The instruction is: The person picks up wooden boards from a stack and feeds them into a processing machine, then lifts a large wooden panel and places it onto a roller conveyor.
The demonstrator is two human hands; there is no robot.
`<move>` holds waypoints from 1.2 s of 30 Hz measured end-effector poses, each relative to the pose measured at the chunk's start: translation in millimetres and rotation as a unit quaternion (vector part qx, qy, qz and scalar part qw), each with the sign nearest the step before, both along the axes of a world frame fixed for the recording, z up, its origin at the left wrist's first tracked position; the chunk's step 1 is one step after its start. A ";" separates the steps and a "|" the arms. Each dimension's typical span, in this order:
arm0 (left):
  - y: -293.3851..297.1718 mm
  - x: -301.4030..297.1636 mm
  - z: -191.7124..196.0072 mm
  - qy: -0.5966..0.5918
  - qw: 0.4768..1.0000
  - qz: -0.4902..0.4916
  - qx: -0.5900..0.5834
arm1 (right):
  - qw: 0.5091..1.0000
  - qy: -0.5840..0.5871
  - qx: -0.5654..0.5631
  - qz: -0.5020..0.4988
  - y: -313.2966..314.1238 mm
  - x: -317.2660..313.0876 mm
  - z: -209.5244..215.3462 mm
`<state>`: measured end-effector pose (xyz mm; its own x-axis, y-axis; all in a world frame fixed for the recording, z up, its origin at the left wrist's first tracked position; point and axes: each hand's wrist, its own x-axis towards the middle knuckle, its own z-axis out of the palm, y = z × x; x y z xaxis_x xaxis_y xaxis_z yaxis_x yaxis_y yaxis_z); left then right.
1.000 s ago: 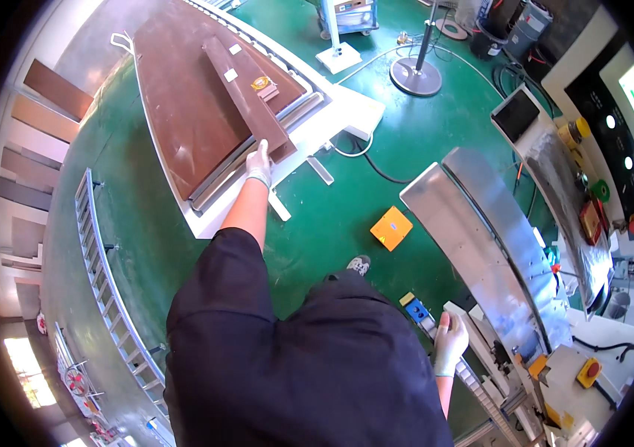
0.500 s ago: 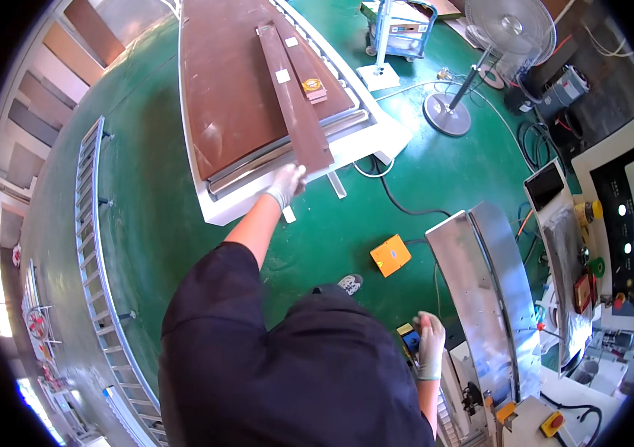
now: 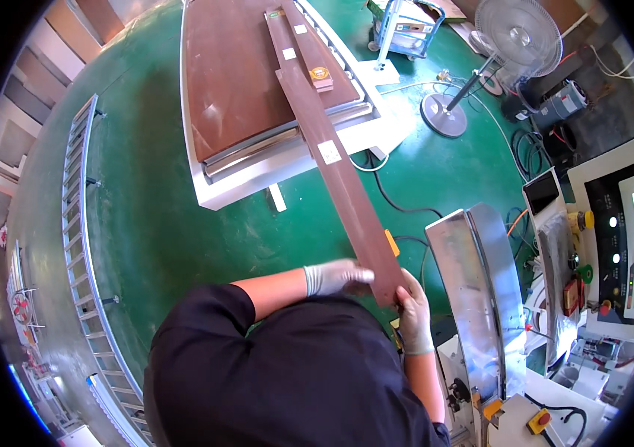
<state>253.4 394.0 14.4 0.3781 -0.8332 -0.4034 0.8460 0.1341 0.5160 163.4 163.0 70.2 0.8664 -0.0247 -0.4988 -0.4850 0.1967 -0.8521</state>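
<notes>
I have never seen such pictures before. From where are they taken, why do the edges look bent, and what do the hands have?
There is no robot: a person works with their own two hands, in pale gloves. The camera is worn on the head and looks down; its wide fisheye lens bends straight edges. The right hand grips the near end of a long brown strip. The left hand is beside the strip's left edge; blur hides whether it touches. The strip reaches over a white-framed table, where a large brown board and narrower brown pieces lie.
</notes>
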 end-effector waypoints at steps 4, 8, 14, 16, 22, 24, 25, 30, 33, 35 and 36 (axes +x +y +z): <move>10.9 80.2 0.2 0.097 0.950 0.294 -0.037 | 0.988 -0.003 0.086 -0.129 -43.5 -75.3 30.0; 25.0 162.4 -25.7 0.110 0.888 0.445 0.039 | 0.986 0.046 -0.054 -0.152 -112.2 -179.5 44.2; -46.7 197.1 -9.9 0.078 0.921 0.379 0.051 | 0.940 0.055 0.002 -0.336 -104.2 -343.4 24.4; -101.9 173.0 8.5 0.030 0.956 0.286 0.056 | 0.916 0.113 0.004 -0.385 -70.1 -378.2 17.8; -227.6 73.0 48.9 -0.023 0.999 0.003 0.031 | 0.869 0.362 -0.250 -0.228 39.2 -468.6 -0.2; -261.1 33.6 38.0 -0.015 0.996 -0.044 0.072 | 0.862 0.384 -0.180 -0.277 76.1 -462.8 2.2; -272.6 11.8 36.3 -0.022 0.994 -0.102 0.042 | 0.853 0.385 -0.145 -0.322 100.1 -474.9 -13.7; -297.3 -96.1 11.2 -0.124 0.931 -0.343 0.027 | 0.802 0.300 -0.038 -0.515 182.1 -439.2 -57.7; -302.1 -147.9 11.2 -0.092 0.934 -0.339 0.065 | 0.736 0.268 -0.194 -0.591 234.0 -433.3 -86.8; -310.2 -174.8 -6.2 -0.067 0.933 -0.339 0.101 | 0.723 0.322 -0.221 -0.570 231.9 -441.5 -80.0; -314.6 -179.9 -5.8 -0.072 0.935 -0.335 0.092 | 0.718 0.369 -0.251 -0.535 206.3 -421.1 -58.3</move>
<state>73.5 79.4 8.6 -0.1422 -0.8236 -0.5491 0.6282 -0.5038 0.5929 -257.7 369.3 12.0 -0.2771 -0.8157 -0.5078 -0.6406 0.5507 -0.5350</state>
